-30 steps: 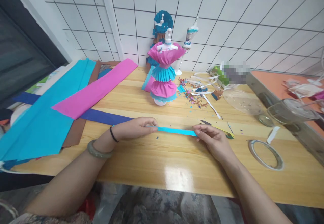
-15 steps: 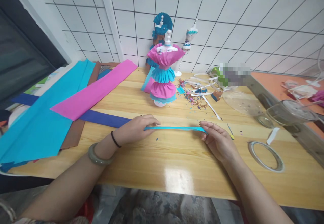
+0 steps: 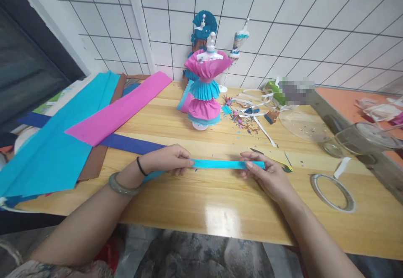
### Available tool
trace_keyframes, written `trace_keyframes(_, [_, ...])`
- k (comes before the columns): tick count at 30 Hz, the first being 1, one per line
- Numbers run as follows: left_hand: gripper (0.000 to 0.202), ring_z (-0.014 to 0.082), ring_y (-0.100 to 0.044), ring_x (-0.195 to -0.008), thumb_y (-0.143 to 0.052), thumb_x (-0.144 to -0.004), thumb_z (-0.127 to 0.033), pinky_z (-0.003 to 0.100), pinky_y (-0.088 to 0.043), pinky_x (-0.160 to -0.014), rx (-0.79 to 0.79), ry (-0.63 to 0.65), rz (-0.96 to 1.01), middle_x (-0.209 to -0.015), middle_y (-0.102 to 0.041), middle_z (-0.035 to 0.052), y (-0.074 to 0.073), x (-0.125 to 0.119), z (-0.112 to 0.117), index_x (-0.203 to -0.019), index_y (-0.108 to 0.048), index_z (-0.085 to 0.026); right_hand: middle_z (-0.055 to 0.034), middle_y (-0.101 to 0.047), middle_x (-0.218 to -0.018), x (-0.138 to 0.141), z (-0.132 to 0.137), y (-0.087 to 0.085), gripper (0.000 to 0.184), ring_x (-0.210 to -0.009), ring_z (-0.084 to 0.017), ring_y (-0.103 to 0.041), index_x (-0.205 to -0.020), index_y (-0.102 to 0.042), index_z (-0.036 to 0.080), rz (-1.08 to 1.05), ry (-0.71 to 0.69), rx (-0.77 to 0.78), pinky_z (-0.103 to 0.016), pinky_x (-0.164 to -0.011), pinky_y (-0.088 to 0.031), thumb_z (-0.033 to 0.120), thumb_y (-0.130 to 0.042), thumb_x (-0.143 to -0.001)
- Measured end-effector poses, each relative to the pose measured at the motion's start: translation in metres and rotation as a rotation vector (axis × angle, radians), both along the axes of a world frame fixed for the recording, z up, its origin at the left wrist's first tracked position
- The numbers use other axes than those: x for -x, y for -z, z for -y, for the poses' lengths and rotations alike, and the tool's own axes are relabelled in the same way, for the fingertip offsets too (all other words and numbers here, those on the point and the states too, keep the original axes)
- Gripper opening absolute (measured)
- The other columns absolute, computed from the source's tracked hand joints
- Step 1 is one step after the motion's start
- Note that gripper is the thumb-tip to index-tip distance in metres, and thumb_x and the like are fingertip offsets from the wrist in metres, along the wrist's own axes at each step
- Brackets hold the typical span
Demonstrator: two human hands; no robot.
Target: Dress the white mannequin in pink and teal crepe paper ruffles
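A narrow turquoise paper strip (image 3: 220, 164) stretches flat just above the wooden table (image 3: 220, 202). My left hand (image 3: 168, 159) pinches its left end with curled fingers. My right hand (image 3: 267, 173) grips the right end between thumb and fingers. Behind the strip stands a small mannequin (image 3: 204, 86) dressed in pink and turquoise pleated paper. Scissors (image 3: 280, 163) lie partly hidden behind my right hand.
Large crepe sheets cover the left: turquoise (image 3: 50, 152), pink (image 3: 116, 110), dark blue (image 3: 132, 144). Paper scraps and white ribbon (image 3: 248, 114) litter the back. A tape ring (image 3: 332, 192), clear lid (image 3: 302, 125) and glass dish (image 3: 362, 139) sit right.
The strip has turned from edge-on back to lying flat. My right hand shifted a little along it, leaving a short end showing past the fingers. Both hands stayed pinched on it.
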State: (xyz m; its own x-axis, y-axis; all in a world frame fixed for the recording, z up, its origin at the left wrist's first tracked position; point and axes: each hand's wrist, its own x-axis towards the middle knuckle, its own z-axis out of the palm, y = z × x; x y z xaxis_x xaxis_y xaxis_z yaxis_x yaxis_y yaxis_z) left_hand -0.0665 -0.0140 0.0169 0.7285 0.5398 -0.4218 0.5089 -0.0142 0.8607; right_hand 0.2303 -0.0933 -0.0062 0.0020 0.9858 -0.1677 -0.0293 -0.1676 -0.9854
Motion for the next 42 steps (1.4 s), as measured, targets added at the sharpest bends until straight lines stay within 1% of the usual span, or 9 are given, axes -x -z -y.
trace_keyframes(3, [0.038, 0.0078, -0.049, -0.047, -0.049, -0.083, -0.045, 0.019, -0.036, -0.046, -0.03, 0.005, -0.019, -0.056, -0.056, 0.0013, -0.002, -0.001, 0.0, -0.063, -0.056, -0.012, -0.0056, -0.069, -0.086, -0.001, -0.002, 0.0, 0.034, -0.058, -0.015, -0.064, -0.093, -0.067, 0.02, -0.07, 0.064, -0.004, -0.031, -0.057, -0.055, 0.044, -0.073, -0.069])
trace_keyframes(6, [0.037, 0.0083, -0.051, -0.048, -0.05, -0.082, -0.044, 0.019, -0.037, -0.047, -0.069, 0.001, -0.032, -0.057, -0.058, 0.0013, -0.004, -0.001, 0.001, -0.063, -0.056, -0.013, -0.0052, -0.07, -0.084, 0.001, -0.002, -0.001, 0.034, -0.057, -0.016, -0.065, -0.091, -0.068, 0.02, -0.046, 0.07, 0.018, -0.033, -0.057, -0.056, 0.047, -0.071, -0.071])
trace_keyframes(10, [0.039, 0.0089, -0.053, -0.047, -0.051, -0.082, -0.046, 0.02, -0.04, -0.047, -0.067, 0.012, -0.03, -0.058, -0.06, 0.0021, -0.007, 0.001, 0.001, -0.063, -0.056, -0.013, -0.0027, -0.067, -0.065, 0.006, -0.002, 0.0, 0.034, -0.057, -0.017, -0.064, -0.086, -0.066, 0.017, 0.092, 0.036, 0.022, -0.032, -0.06, -0.056, 0.043, -0.076, -0.065])
trace_keyframes(15, [0.036, 0.0119, -0.062, -0.056, -0.055, -0.081, -0.047, 0.022, -0.048, -0.053, 0.044, -0.018, 0.025, -0.067, -0.068, 0.0059, -0.015, 0.012, -0.002, -0.074, -0.062, -0.012, -0.0032, -0.066, -0.063, 0.003, -0.004, 0.001, 0.038, -0.057, -0.016, -0.063, -0.084, -0.066, 0.017, 0.195, 0.124, 0.026, -0.03, -0.058, -0.056, 0.045, -0.078, -0.062])
trace_keyframes(21, [0.037, 0.0152, -0.067, -0.068, -0.058, -0.079, -0.049, 0.023, -0.05, -0.059, 0.047, -0.07, -0.016, -0.082, -0.072, 0.0094, -0.023, 0.034, -0.012, -0.081, -0.063, -0.013, -0.0014, -0.061, -0.057, -0.004, -0.005, 0.005, 0.038, -0.049, -0.014, -0.054, -0.089, -0.068, 0.016, 0.51, 0.225, -0.078, -0.027, -0.049, -0.046, 0.05, -0.066, -0.071])
trace_keyframes(24, [0.036, 0.0139, -0.065, -0.066, -0.058, -0.079, -0.05, 0.021, -0.048, -0.057, 0.005, -0.103, -0.076, -0.076, -0.07, 0.0074, -0.023, 0.042, -0.016, -0.079, -0.062, -0.014, -0.0046, -0.067, -0.07, -0.005, -0.005, 0.007, 0.034, -0.056, -0.016, -0.056, -0.089, -0.069, 0.017, 0.713, 0.214, -0.147, -0.03, -0.055, -0.046, 0.047, -0.06, -0.075])
trace_keyframes(28, [0.034, 0.0095, -0.057, -0.053, -0.062, -0.076, -0.047, 0.018, -0.042, -0.049, -0.067, -0.157, -0.15, -0.058, -0.061, 0.0017, -0.019, 0.049, -0.022, -0.072, -0.062, -0.013, -0.0078, -0.071, -0.089, -0.008, -0.005, 0.011, 0.031, -0.068, -0.021, -0.062, -0.091, -0.069, 0.018, 0.854, 0.187, -0.19, -0.033, -0.064, -0.048, 0.042, -0.054, -0.079])
trace_keyframes(38, [0.026, 0.0067, -0.047, -0.044, -0.068, -0.069, -0.039, 0.018, -0.036, -0.042, -0.134, -0.217, -0.188, -0.053, -0.058, 0.0002, -0.009, 0.056, -0.03, -0.068, -0.062, -0.014, -0.0087, -0.072, -0.095, -0.014, -0.006, 0.016, 0.028, -0.072, -0.022, -0.066, -0.093, -0.068, 0.02, 1.002, 0.169, -0.258, -0.036, -0.069, -0.05, 0.038, -0.051, -0.082])
trace_keyframes(42, [0.027, 0.0076, -0.046, -0.043, -0.068, -0.068, -0.041, 0.019, -0.034, -0.041, -0.185, -0.273, -0.237, -0.053, -0.058, -0.001, -0.004, 0.061, -0.033, -0.073, -0.062, -0.015, -0.009, -0.072, -0.096, -0.012, -0.007, 0.015, 0.027, -0.073, -0.023, -0.066, -0.092, -0.068, 0.02, 1.039, 0.172, -0.244, -0.036, -0.069, -0.05, 0.038, -0.051, -0.082])
